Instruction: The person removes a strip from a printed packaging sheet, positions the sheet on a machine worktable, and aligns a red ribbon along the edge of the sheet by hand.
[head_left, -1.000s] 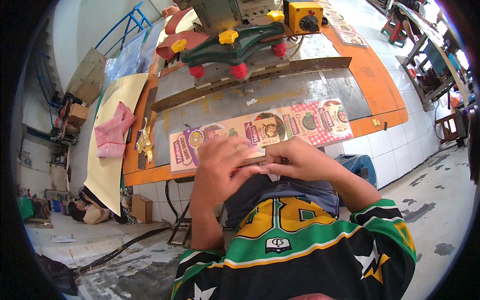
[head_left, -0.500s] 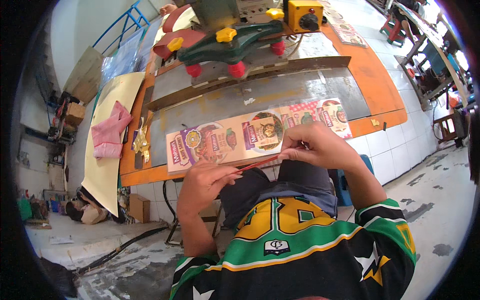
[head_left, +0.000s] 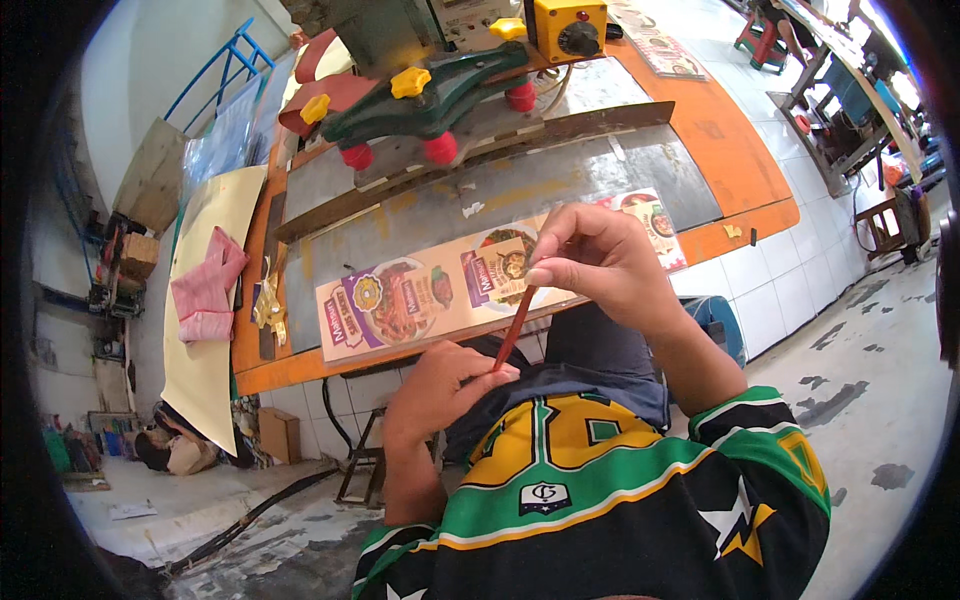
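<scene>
A thin reddish-brown strip (head_left: 513,331) stretches slantwise between my two hands, in front of the table's near edge. My left hand (head_left: 442,388) pinches its lower end, close above my lap. Its upper end is between the thumb and fingers of my right hand (head_left: 598,262), which is raised over the table edge. Beneath and behind the right hand lies a long printed sheet (head_left: 405,310) with pictures of food dishes, partly covered by that hand. The strip's exact kind cannot be made out.
The sheet rests on a grey metal plate (head_left: 385,228) on an orange table (head_left: 760,165). Behind it stands a machine with a green arm (head_left: 425,110), yellow knobs and red feet. A pink cloth (head_left: 208,285) lies on a cream sheet (head_left: 195,385) at left. A blue stool (head_left: 722,325) is at right.
The strip has turned from nearly level to steeply slanted. My right hand has risen and shifted left, while my left hand has moved slightly right and down. The view has shifted a little.
</scene>
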